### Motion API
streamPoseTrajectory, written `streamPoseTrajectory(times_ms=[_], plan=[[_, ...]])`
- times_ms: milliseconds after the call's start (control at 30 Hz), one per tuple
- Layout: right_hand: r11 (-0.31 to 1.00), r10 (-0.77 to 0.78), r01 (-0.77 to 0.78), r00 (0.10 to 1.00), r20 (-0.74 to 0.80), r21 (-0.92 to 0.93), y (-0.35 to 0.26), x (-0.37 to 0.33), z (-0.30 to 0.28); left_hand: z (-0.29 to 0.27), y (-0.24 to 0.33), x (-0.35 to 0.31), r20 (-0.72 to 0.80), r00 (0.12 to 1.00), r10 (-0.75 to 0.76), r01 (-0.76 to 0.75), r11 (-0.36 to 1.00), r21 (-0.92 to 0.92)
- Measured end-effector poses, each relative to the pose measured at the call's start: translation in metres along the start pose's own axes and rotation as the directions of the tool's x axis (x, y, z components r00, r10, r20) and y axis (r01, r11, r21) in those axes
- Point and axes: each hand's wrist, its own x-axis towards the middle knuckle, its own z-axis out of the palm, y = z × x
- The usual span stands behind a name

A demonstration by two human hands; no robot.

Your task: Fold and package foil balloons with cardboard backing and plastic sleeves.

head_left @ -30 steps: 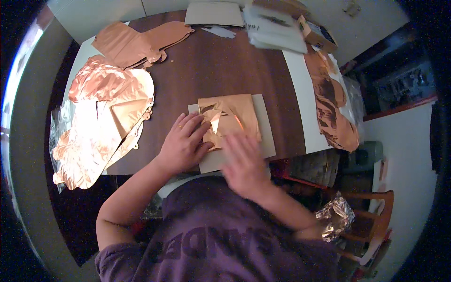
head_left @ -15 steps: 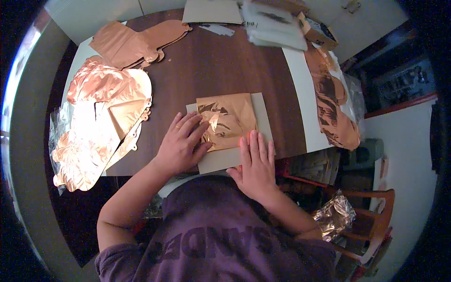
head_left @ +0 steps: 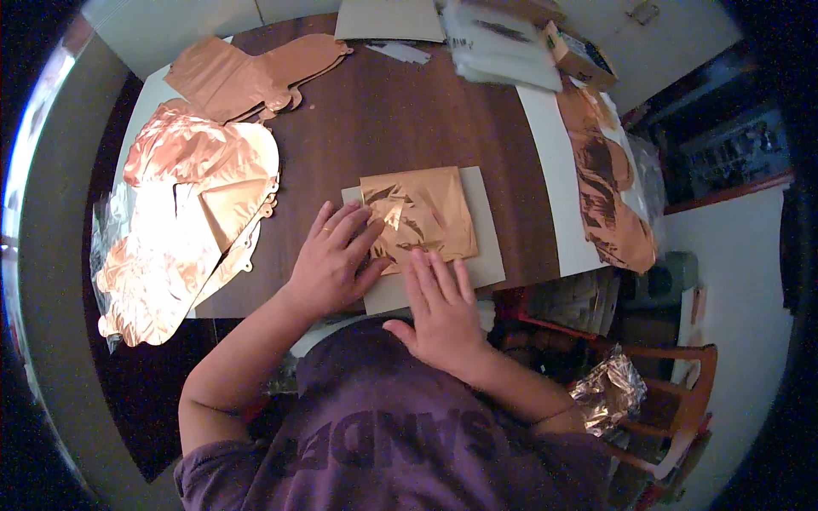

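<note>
A folded copper-coloured foil sheet [head_left: 439,196], creased and shiny, lies on a grey card [head_left: 486,213] near the front edge of the table. My left hand [head_left: 336,255] rests over the foil's left edge, fingers spread, a ring on one of them. Over the foil's near edge lies my right hand [head_left: 443,307], its fingers stretched out and its thumb held apart. Neither hand grips anything. The card shows around the foil, mostly on the right and near sides.
Flat copper foil balloons [head_left: 230,153] lie piled on the table's left, more shapes [head_left: 247,77] behind them. Another foil stack [head_left: 596,179] sits at the right. Clear plastic bags [head_left: 498,51] and a small box [head_left: 579,55] stand far back. A wooden chair [head_left: 694,392] is at lower right.
My right hand has slid left along the foil's near edge, baring its near right corner. The left hand stays nearly in place.
</note>
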Motion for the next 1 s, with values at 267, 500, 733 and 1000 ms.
streamPoseTrajectory(times_ms=[267, 500, 733, 1000], plan=[[0.988, 0.091, -0.108, 0.985, -0.145, -0.114, 0.037, -0.014, -0.010, -0.001, 0.000, -0.001, 0.031, 0.999, -0.043, 0.044, 0.999, -0.024], [0.983, 0.152, -0.162, 0.982, -0.115, -0.084, 0.025, -0.001, -0.019, -0.001, -0.001, -0.001, 0.005, 1.000, -0.019, 0.019, 0.999, -0.030], [0.963, 0.252, -0.226, 0.947, -0.198, 0.146, 0.008, 0.036, 0.016, 0.004, 0.000, 0.000, -0.021, 1.000, -0.007, 0.007, 1.000, -0.006], [0.946, 0.318, -0.324, 0.940, -0.122, -0.029, 0.003, 0.039, 0.018, -0.011, 0.001, 0.029, 0.039, 0.999, 0.009, -0.012, 0.997, 0.076]])
